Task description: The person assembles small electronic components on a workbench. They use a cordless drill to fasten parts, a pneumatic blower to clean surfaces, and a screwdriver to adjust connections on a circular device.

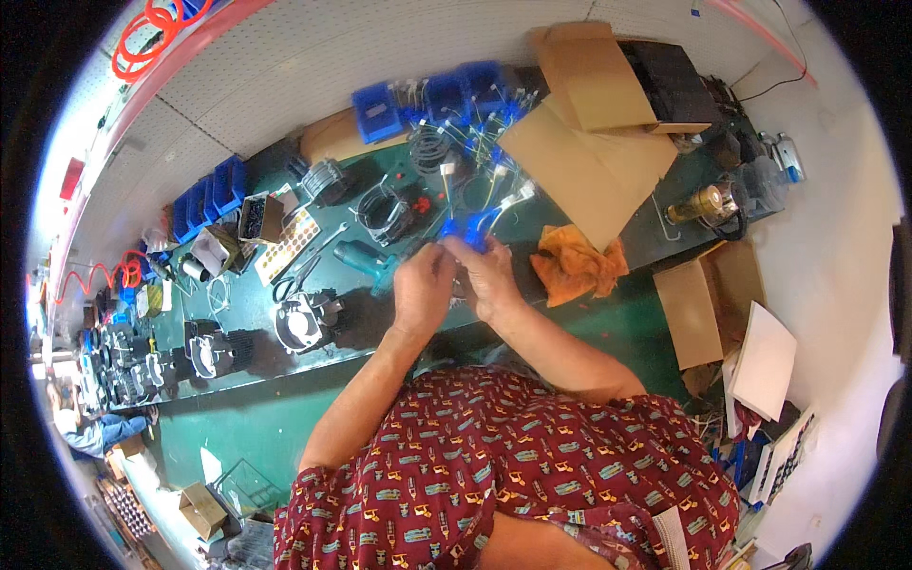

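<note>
Both my hands meet over the near edge of the green workbench (pixel 370 328). Closed in a pinch, my left hand (pixel 424 288) has its fingertips at the base of some blue wiring; what exactly they grip is hidden. My right hand (pixel 489 277) is closed around a blue wire harness (pixel 477 229), whose wires end in white plugs (pixel 518 197). To the left of my left hand lies a teal power tool (pixel 366 261). An orange cloth (pixel 578 263) is crumpled to the right of my right hand.
Black-and-silver housings (pixel 306 321) stand along the near edge at left. Scissors (pixel 296 278), a wrench (pixel 331 240) and a round housing (pixel 382 214) lie beyond. More wire harnesses spill from blue bins (pixel 377 112). Cardboard sheets (pixel 594 171) cover the back right; an open carton (pixel 689 313) stands below.
</note>
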`<state>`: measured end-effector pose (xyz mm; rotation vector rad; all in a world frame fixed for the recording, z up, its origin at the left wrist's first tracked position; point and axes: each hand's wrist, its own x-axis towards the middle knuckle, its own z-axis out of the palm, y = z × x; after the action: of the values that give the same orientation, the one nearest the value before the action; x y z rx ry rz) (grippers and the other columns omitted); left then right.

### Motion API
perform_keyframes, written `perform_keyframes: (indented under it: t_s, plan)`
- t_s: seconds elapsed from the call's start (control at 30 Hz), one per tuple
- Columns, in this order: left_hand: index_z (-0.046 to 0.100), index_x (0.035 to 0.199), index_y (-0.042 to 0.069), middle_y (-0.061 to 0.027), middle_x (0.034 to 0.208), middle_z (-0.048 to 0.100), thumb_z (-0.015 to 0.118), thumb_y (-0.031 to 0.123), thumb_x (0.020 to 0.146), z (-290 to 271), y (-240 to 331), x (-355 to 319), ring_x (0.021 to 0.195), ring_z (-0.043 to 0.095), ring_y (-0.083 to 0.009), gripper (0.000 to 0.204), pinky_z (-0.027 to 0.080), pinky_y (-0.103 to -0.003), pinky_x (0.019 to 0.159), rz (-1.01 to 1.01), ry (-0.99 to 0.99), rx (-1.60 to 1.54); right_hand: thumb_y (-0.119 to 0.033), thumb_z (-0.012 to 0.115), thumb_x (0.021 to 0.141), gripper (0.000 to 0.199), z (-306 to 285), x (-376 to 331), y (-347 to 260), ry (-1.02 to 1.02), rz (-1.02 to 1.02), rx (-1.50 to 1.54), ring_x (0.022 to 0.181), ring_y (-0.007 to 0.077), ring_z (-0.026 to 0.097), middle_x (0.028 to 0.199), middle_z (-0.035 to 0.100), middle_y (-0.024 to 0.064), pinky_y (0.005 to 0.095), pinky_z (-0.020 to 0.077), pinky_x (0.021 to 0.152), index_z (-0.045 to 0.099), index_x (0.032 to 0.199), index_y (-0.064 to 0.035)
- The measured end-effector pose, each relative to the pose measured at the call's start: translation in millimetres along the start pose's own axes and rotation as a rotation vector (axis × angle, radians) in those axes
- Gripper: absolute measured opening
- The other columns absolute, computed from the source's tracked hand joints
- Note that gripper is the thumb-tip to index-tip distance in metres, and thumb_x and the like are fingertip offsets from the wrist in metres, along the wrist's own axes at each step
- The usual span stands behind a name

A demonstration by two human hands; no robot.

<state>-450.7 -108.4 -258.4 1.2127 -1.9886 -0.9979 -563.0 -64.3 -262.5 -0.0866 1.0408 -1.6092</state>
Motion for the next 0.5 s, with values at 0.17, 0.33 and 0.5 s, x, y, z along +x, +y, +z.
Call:
perform_keyframes:
  t_s: [0.17,0.33,0.5]
  plan:
    - [0.067,0.092,0.002,0.0020,0.082,0.065,0.060,0.018,0.101,-11.0,-15.1,4.9,0.074,0.053,-0.0059,0.020,0.043,-0.023,0.065,-0.210,-0.024,-0.684,-0.016,0.071,0.093,0.017,7.4,-1.7,3.4,0.047,-0.115,0.168,0.078,0.0201,0.069,0.089,0.067,0.0068,0.0355,0.0587,0.069,0.060,0.100,-0.0041]
    - [0.068,0.102,0.004,-0.0004,0.086,0.065,0.059,0.020,0.101,-40.7,-28.6,17.9,0.076,0.056,-0.0080,0.018,0.047,-0.024,0.065,-0.443,-0.079,-0.972,-0.019,0.075,0.090,0.020,-29.6,1.3,-5.7,0.152,-0.277,-0.189,0.067,0.0104,0.064,0.082,0.066,0.0016,0.0230,0.0448,0.048,0.062,0.100,-0.0077]
    - [0.064,0.106,0.003,-0.0030,0.091,0.065,0.059,0.019,0.101,-37.9,-42.0,16.4,0.077,0.060,-0.0106,0.017,0.053,-0.026,0.069,-0.487,-0.082,-1.210,-0.021,0.075,0.090,0.023,-5.0,-33.2,-0.8,0.119,-0.024,-0.304,0.071,0.0101,0.069,0.092,0.073,0.0031,0.0188,0.0398,0.043,0.067,0.105,-0.0053]
